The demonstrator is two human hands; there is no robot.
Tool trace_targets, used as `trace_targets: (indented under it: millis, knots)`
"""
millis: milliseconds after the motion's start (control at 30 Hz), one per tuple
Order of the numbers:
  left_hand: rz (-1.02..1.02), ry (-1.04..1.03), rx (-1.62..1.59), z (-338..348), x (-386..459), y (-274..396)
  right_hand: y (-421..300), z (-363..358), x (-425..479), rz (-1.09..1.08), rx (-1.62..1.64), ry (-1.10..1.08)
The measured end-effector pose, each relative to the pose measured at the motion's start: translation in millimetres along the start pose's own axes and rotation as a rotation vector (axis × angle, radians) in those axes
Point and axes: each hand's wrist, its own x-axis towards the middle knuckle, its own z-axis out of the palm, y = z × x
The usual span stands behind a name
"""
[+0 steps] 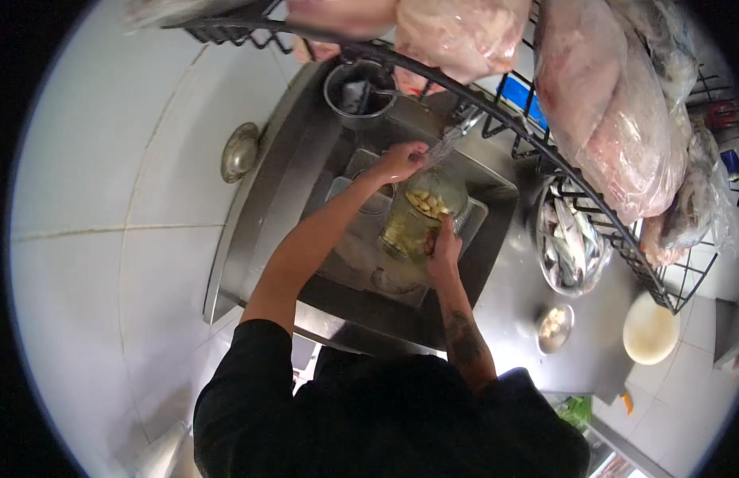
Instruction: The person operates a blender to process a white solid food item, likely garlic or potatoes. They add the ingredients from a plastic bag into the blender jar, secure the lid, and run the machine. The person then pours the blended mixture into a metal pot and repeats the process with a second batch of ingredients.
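Observation:
Over a stainless-steel sink, my right hand grips the near rim of a bowl that looks clear. Pale pieces, perhaps peeled garlic cloves, lie in the bowl. My left hand is held beside a stream of water from the faucet, its fingers curled; whether it holds something small cannot be told. Below the bowl, yellowish water and containers are in the basin, partly hidden by my arms.
Bagged raw meat fills a black wire rack overhead. A metal pot stands behind the sink. On the right counter are a bowl of fish, a small bowl of pale pieces and a pale round container.

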Motion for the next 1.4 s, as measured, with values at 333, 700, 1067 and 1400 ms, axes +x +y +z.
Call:
trace_targets:
  millis: [333,700,1067,1400]
  knots:
    - [0.192,-0.125,0.417,1,16,25,-19,-12,5,0.073,-0.095,-0.045]
    - [0.074,-0.43,0.591,-59,20,98,-66,7,46,0.092,-0.101,-0.596]
    - [0.113,-0.461,0.667,-102,37,66,-88,37,138,0.08,-0.244,-0.858]
    - [-0.096,0.539,-0.242,-33,-71,13,-13,22,82,-0.14,-0.023,-0.404]
